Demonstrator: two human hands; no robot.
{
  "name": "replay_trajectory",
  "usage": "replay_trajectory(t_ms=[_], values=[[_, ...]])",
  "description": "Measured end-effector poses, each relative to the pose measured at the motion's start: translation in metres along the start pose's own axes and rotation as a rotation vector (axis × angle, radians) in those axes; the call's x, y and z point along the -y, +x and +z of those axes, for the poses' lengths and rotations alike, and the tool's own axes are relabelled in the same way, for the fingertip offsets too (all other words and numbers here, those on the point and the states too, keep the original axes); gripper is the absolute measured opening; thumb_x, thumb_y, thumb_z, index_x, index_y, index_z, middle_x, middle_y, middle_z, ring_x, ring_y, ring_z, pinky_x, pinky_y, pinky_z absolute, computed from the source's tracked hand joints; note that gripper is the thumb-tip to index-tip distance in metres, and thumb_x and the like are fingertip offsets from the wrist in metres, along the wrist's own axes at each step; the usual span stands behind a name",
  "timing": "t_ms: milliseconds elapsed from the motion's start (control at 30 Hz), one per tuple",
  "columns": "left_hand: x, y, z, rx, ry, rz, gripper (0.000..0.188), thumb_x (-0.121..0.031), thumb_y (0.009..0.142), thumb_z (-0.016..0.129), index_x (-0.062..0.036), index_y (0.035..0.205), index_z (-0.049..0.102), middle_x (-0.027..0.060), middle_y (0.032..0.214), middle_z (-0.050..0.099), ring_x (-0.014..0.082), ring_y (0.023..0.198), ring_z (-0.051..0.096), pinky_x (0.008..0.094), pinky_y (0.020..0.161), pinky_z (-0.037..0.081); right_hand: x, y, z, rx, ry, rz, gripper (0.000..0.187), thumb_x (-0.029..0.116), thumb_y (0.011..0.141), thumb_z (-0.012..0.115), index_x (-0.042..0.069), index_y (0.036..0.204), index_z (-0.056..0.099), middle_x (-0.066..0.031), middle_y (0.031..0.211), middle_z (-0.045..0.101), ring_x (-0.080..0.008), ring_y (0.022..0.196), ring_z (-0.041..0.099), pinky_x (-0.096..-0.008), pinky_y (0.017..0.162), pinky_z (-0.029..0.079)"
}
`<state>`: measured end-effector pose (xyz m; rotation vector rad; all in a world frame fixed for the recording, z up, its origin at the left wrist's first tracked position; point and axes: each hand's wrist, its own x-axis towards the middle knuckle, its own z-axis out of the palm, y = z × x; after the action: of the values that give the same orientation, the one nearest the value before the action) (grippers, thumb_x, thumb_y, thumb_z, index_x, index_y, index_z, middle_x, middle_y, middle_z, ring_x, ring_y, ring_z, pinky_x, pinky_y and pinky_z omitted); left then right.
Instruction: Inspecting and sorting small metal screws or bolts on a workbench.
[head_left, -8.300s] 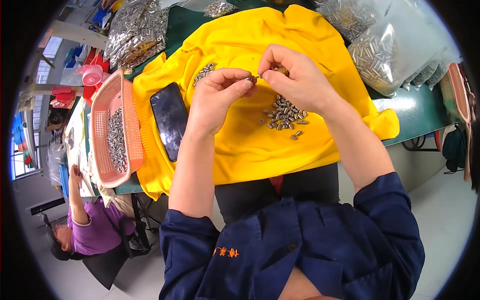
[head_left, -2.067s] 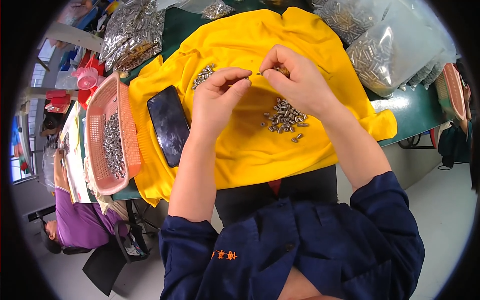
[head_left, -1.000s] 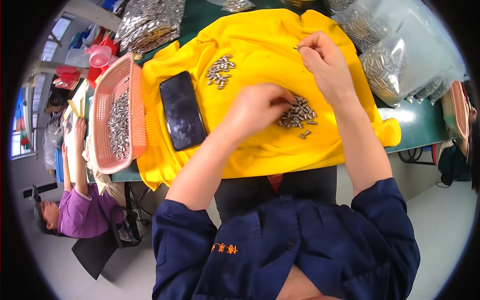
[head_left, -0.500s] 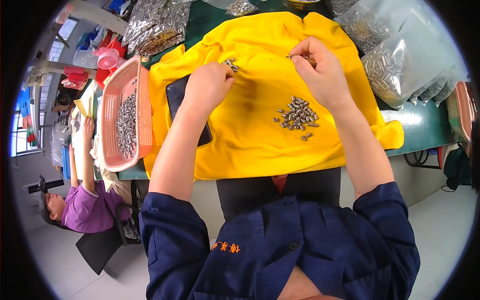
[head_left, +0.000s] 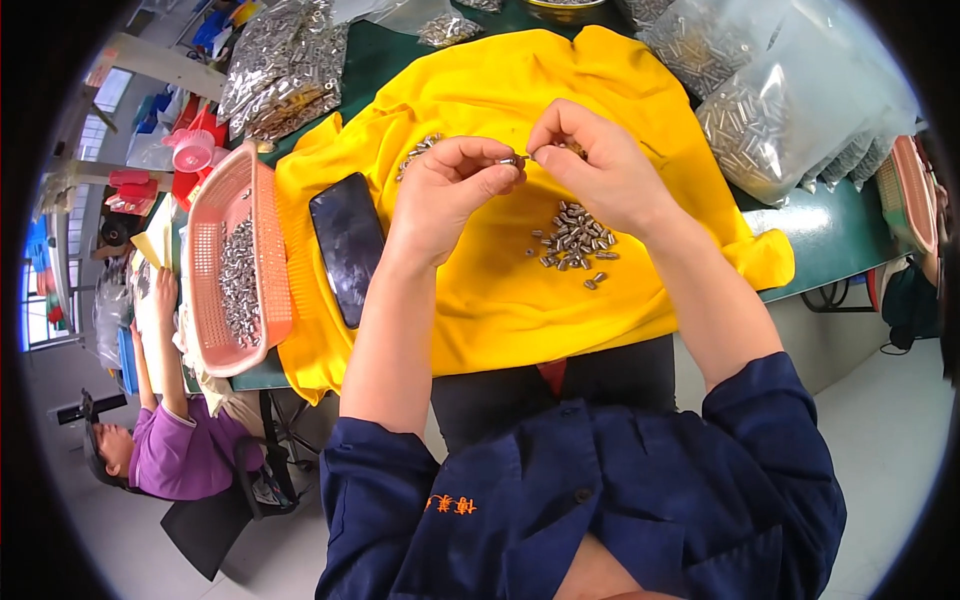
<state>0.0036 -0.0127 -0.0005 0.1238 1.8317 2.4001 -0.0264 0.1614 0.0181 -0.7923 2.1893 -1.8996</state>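
Note:
My left hand point(head_left: 450, 195) is closed, pinching a small silver metal cylinder point(head_left: 508, 161) between thumb and fingertips. Just to its right, my right hand point(head_left: 605, 170) pinches a thin dark pin-like piece point(head_left: 529, 157), its tip close to the cylinder; whether they touch I cannot tell. Some brownish bits point(head_left: 573, 148) show under the curled fingers of that hand. Below the right hand, a pile of small metal cylinders point(head_left: 575, 240) lies on the yellow cloth point(head_left: 480, 325). A smaller group of metal pieces point(head_left: 418, 150) lies beyond the left hand, which partly hides it.
Left of my forearm lie a black phone point(head_left: 348, 250) and a pink basket point(head_left: 278, 265) holding metal pieces. Bags of metal parts stand at back left point(head_left: 285, 75) and right point(head_left: 755, 130) on the green table point(head_left: 835, 240). A person in purple point(head_left: 190, 450) sits at left.
My left hand has left the small group of pieces and moved right with a cylinder in its fingertips. My right hand has come left and slightly down to meet it. The view has shifted.

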Motion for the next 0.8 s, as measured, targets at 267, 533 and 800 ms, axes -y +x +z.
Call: replay_trajectory(t_ms=[267,533,800], values=[[0.0011,-0.0005,0.0042,0.005,0.023,-0.035,0.014,0.001,0.075,0.059,0.0028,0.088,0.058,0.0075,0.082,0.061,0.0125,0.076,0.058,0.0224,0.071,0.046,0.0022,-0.0012,0.0012,0.032,-0.065,0.009,0.007,0.009,0.073,0.049,0.003,0.075,0.048,-0.0034,0.061,0.048,-0.0102,0.055,0.044,-0.0232,0.051,0.037],[0.0005,-0.0009,0.0041,-0.028,0.115,-0.035,0.014,0.001,0.074,0.059,0.0025,0.088,0.058,0.0074,0.083,0.061,0.0121,0.076,0.058,0.0224,0.071,0.046,0.0067,-0.003,0.0013,0.0,-0.202,-0.053,0.007,0.008,0.072,0.05,0.002,0.075,0.048,-0.0078,0.061,0.052,-0.0153,0.055,0.049,-0.0259,0.051,0.039],[0.0029,-0.002,0.002,0.0,0.021,-0.016,0.015,0.0,0.074,0.06,0.0026,0.089,0.058,0.0077,0.084,0.061,0.0119,0.076,0.058,0.0224,0.071,0.046,0.0058,-0.003,0.0021,0.017,-0.245,-0.092,0.007,0.008,0.071,0.05,0.003,0.075,0.048,-0.0094,0.061,0.052,-0.0194,0.054,0.051,-0.0284,0.051,0.04]])
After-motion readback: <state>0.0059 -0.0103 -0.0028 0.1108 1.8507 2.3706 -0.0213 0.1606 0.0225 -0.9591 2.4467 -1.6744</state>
